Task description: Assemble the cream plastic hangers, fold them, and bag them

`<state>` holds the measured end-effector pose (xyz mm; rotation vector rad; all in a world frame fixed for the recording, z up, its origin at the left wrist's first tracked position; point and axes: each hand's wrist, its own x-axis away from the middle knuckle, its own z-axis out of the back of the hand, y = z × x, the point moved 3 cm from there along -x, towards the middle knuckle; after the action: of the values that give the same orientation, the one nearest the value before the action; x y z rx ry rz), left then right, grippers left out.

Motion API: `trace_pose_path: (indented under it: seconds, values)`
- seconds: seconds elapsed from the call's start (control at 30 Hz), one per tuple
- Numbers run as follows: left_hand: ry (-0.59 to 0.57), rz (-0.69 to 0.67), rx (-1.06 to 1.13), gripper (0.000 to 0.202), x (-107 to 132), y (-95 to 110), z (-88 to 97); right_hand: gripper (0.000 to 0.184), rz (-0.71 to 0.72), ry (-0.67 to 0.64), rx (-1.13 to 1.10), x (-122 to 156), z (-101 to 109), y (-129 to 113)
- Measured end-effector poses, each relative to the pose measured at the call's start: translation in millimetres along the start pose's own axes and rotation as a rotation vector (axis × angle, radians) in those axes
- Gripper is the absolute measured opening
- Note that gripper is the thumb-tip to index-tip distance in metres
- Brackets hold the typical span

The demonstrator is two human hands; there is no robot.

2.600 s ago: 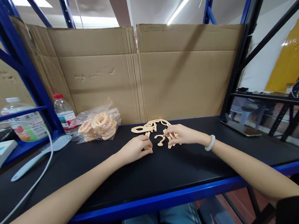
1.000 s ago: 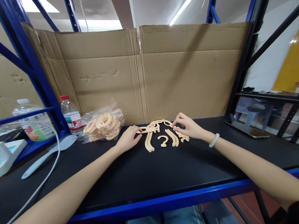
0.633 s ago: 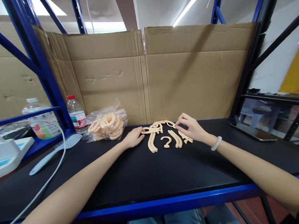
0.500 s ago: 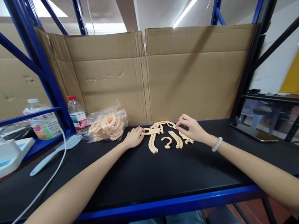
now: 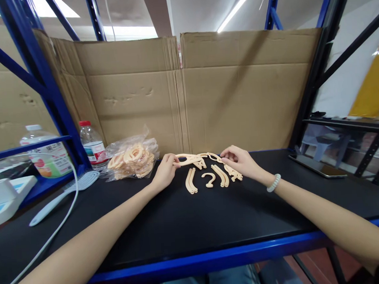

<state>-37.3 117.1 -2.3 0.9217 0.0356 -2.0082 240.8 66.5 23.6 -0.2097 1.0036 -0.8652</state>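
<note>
My left hand (image 5: 164, 172) pinches the looped end of a beige plastic piece (image 5: 187, 160), which is raised slightly off the black tabletop. My right hand (image 5: 238, 160) has its fingers closed at the outer end of a second beige looped piece (image 5: 215, 157). Between the hands lie a beige hanger hook (image 5: 209, 181), a pair of curved beige arms (image 5: 190, 181) on the left and another curved pair (image 5: 221, 176) on the right. Several small beige parts (image 5: 234, 173) lie beside my right hand, which partly covers them.
A clear bag of beige parts (image 5: 133, 159) stands left of my left hand, near a red-capped bottle (image 5: 93, 148). Farther left are a hairbrush (image 5: 64, 196), a white cable (image 5: 64, 220) and a power strip (image 5: 15, 204). Cardboard (image 5: 245, 104) walls the back; a phone (image 5: 317, 167) lies right.
My left hand has risen and turned, lifting its looped piece off the left curved pair. My right hand has stayed at its piece. The view has shifted slightly.
</note>
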Motion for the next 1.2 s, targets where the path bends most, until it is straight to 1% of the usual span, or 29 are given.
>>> trace_pose_path:
  seconds: [0.07, 0.1, 0.13, 0.2, 0.27, 0.3, 0.37, 0.43, 0.47, 0.53, 0.6, 0.67, 0.8, 0.9, 1.03, 1.1, 1.2]
  values:
    - [0.086, -0.047, 0.049, 0.007, 3.4, 22.6, 5.6, 0.027, -0.233, -0.095, -0.215, 2.9, -9.2, 1.0]
    - [0.131, -0.084, 0.076, 0.007, 6.0, 35.3, 8.3, 0.032, -0.324, -0.158, -0.335, 5.3, -14.9, -0.9]
    - [0.152, -0.123, 0.091, 0.006, 9.1, 47.8, 10.1, 0.034, -0.381, -0.220, -0.448, 7.9, -20.3, -4.5]
    - [0.146, -0.182, 0.115, 0.004, 15.9, 68.4, 11.0, 0.033, -0.401, -0.296, -0.613, 12.3, -27.9, -14.4]
    - [0.115, -0.212, 0.165, 0.008, 22.1, 80.2, 9.2, 0.033, -0.373, -0.319, -0.672, 15.4, -31.1, -22.4]
    - [0.108, -0.205, 0.204, 0.014, 24.4, 82.3, 8.0, 0.035, -0.365, -0.313, -0.677, 16.4, -31.6, -24.7]
    - [0.095, -0.144, 0.301, 0.027, 27.2, 81.3, 5.6, 0.036, -0.364, -0.290, -0.679, 17.6, -31.6, -26.6]
    - [0.064, -0.061, 0.413, 0.039, 28.3, 79.0, 4.4, 0.033, -0.367, -0.270, -0.679, 17.8, -31.3, -27.2]
    - [0.028, -0.029, 0.468, 0.040, 28.6, 79.3, 4.3, 0.030, -0.367, -0.263, -0.674, 17.9, -31.3, -27.6]
    - [-0.064, 0.013, 0.547, 0.035, 29.4, 83.3, 5.8, 0.025, -0.364, -0.264, -0.658, 18.2, -31.7, -29.5]
    - [-0.152, 0.048, 0.578, 0.028, 30.5, 89.9, 9.4, 0.020, -0.359, -0.272, -0.641, 18.7, -32.0, -32.7]
    - [-0.192, 0.080, 0.594, 0.026, 31.1, 95.9, 14.7, 0.021, -0.340, -0.280, -0.619, 19.0, -31.5, -36.1]
    - [-0.190, 0.120, 0.681, 0.024, 29.7, 101.8, 23.7, 0.034, -0.258, -0.296, -0.572, 18.1, -28.4, -40.0]
    - [-0.155, 0.155, 0.765, 0.023, 28.7, 100.5, 26.0, 0.035, -0.231, -0.277, -0.574, 16.8, -25.9, -39.8]
    - [-0.123, 0.186, 0.839, 0.026, 29.4, 96.2, 23.7, 0.028, -0.296, -0.198, -0.626, 15.3, -23.6, -38.1]
    - [-0.115, 0.207, 0.834, 0.027, 29.8, 93.8, 22.2, 0.025, -0.333, -0.162, -0.689, 14.9, -23.1, -37.8]
    - [-0.085, 0.238, 0.859, 0.028, 29.2, 91.2, 21.8, 0.022, -0.348, -0.119, -0.785, 14.7, -22.3, -37.8]
